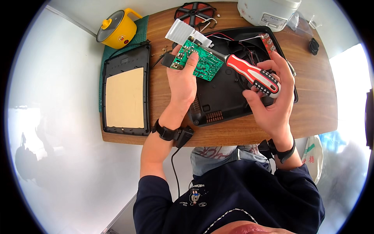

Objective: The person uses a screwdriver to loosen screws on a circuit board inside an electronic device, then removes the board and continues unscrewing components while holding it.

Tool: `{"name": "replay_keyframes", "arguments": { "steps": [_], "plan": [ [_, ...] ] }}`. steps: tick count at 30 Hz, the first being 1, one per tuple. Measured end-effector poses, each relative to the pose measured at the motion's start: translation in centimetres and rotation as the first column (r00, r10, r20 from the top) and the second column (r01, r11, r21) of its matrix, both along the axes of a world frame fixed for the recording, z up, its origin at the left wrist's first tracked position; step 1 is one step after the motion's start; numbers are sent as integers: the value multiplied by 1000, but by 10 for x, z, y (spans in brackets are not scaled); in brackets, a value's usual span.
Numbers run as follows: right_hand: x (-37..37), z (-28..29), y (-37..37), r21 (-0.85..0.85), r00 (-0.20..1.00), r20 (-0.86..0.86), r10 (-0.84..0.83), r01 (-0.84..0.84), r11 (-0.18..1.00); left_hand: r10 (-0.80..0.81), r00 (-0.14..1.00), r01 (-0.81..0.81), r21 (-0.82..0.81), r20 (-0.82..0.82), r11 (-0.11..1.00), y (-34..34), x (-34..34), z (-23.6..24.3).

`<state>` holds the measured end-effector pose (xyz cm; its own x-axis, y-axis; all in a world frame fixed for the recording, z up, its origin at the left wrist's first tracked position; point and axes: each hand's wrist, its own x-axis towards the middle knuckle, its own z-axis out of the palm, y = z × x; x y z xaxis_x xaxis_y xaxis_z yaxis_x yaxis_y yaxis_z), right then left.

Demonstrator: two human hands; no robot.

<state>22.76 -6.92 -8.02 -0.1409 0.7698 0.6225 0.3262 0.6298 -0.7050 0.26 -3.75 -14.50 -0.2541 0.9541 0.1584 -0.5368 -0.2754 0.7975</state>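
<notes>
Left hand (183, 80) grips the green board (208, 66), thumb on its face and fingers behind, in the upper middle of the frame. Right hand (278, 97) holds the screwdriver (245, 69) loosely by the handle, fingers curled round its end. The shaft runs along the board's top edge toward the heatsink (181, 33); whether the tip sits in a screw, I cannot tell.

To do this well, I would brace the board firmly, line the shaft up straight with the screw and push before turning, since a skewed tip could slip and scratch the board. A lower hold, resting on the housing (230, 105), would probably be steadier.

Beneath lies the wooden desk (317, 89), with a black panel (124, 99) at left, partly over a green mat (143, 29). Farther back stand a yellow pot (128, 33), upper left, a red-and-black reel (194, 13), top centre, and a white cooker (269, 11), upper right. A pale wall (66, 82) fills the left.
</notes>
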Motion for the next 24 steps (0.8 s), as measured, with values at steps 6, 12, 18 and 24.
{"name": "replay_keyframes", "arguments": {
  "steps": [6, 12, 18, 24],
  "plan": [
    [4, 3, 5, 194, 991, 134, 28, -54, 979, 5, 1000, -5, 8, -4, 1000, 0, 1, -1],
    [-1, 5, 2, 110, 998, 66, 24, -31, 993, -3, 1000, 3, -4, 5, 1000, 1, -1, -3],
    [8, 7, -3, -159, 958, 261, -118, 163, 974, 1, 1000, -1, -14, 6, 1000, 0, -1, 0],
    [7, 4, 7, 66, 994, 103, -22, 15, 998, -7, 1000, 7, -7, -11, 1000, 0, 0, -1]
  ]
}}
